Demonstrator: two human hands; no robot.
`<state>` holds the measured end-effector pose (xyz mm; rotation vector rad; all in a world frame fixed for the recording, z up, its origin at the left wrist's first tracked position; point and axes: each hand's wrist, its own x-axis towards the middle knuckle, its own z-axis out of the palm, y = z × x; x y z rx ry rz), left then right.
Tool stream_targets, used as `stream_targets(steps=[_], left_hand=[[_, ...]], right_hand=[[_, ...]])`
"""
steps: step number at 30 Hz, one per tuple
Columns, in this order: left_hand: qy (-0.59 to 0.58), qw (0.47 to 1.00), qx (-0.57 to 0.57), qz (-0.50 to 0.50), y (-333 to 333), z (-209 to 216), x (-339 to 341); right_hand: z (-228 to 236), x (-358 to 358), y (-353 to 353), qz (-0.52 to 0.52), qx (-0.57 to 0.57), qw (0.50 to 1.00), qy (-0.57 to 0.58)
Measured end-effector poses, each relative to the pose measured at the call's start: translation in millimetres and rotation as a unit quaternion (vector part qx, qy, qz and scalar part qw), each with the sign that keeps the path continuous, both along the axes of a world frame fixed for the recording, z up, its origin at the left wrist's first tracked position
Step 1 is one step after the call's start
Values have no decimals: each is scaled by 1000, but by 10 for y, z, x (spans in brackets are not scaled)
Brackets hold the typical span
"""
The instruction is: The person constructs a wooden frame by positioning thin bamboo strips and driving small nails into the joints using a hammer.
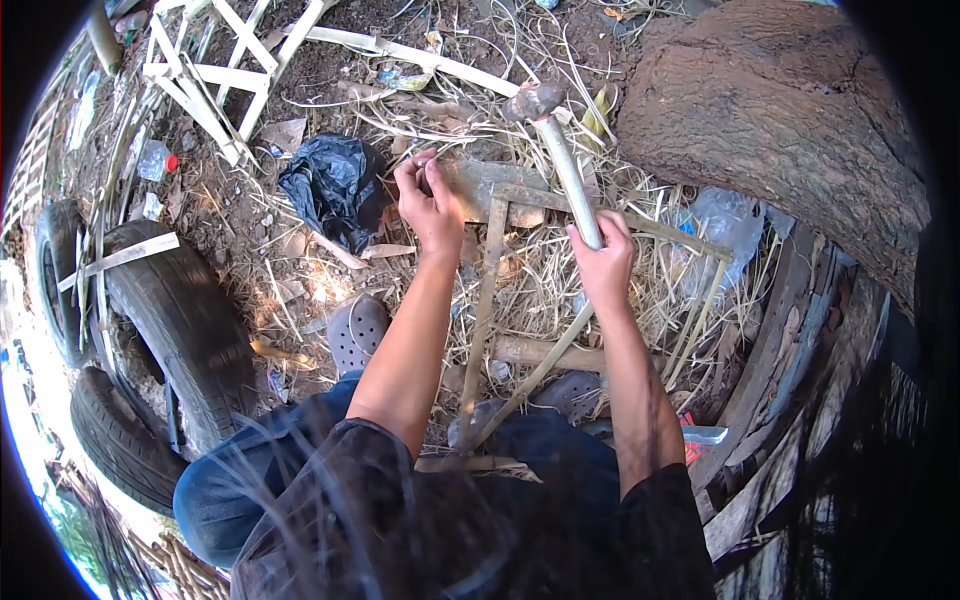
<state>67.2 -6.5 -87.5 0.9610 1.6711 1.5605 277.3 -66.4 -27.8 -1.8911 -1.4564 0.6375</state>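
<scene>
My right hand [607,262] is wrapped round the lower end of a hammer's pale handle; the hammer [568,165] tilts up and away, its dark, rounded head at the far end. To the left, my left hand [430,208] has its fingers drawn together in a pinch beside a flat grey slab [470,185]. Whatever is in that pinch is too small to make out. Between my forearms lies a frame of bamboo strips [488,290], with one corner resting on the slab and a slanting strip crossing it toward my feet.
A black plastic bag [335,185] lies left of my left hand. Old tyres [185,330] stand at the left. A thick tree trunk [770,120] fills the upper right. Another lattice of pale strips [225,75] sits at the upper left. Shavings litter the soil.
</scene>
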Motion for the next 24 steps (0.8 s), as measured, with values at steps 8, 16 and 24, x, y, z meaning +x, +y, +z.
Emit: stream_targets(steps=[8,16,24], left_hand=[[72,986,96,-112,882,31,-10],[102,985,94,-99,1174,-18,-16],[187,960,93,-184,583,398,-322]], right_hand=[[-184,-74,185,52,-5,998,44],[-115,-225,184,57,-71,991,94],[-38,-360,-9,75,-47,994,68]])
